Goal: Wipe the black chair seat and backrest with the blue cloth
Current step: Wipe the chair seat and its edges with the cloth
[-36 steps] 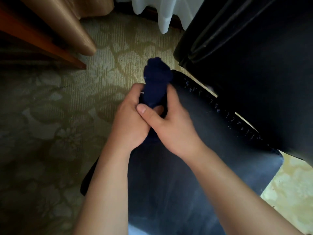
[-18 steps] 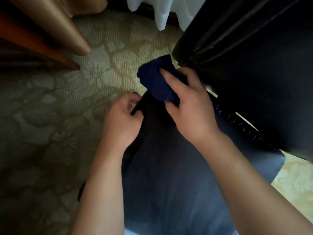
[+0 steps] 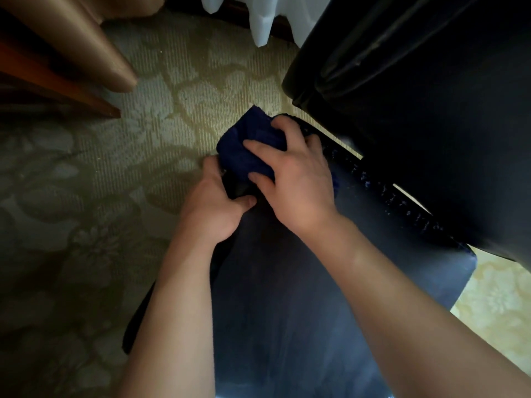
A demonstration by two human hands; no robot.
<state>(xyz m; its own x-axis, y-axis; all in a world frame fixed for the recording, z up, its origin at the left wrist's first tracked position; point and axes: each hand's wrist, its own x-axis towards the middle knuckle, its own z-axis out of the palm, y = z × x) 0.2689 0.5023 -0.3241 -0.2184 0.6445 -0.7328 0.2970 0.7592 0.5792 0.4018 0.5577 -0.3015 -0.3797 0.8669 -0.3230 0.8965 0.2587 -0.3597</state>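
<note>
**Blue cloth at the seat's far left corner**

At the far left corner of the black chair seat (image 3: pixel 301 297), the right hand (image 3: pixel 298 179) lies over the bunched blue cloth (image 3: pixel 247 150), its grip set on the cloth with fingers spread and bent across the top and the thumb along the near edge. Part of the cloth hangs past the corner, over the carpet (image 3: pixel 115 182). Just beside it, the left hand (image 3: pixel 218 208) grips the seat's left edge, fingers curled down over the side and the thumb lying on top of the seat, touching the right hand's thumb side. Both forearms reach in from the bottom of the view, across the seat. To the right rises the black backrest (image 3: pixel 431 124), with a row of pale specks along the seam where it meets the seat. On the patterned carpet, up and to the left, stands wooden furniture (image 3: pixel 71 53), and a white curtain hem (image 3: pixel 258 21) hangs at the top
</note>
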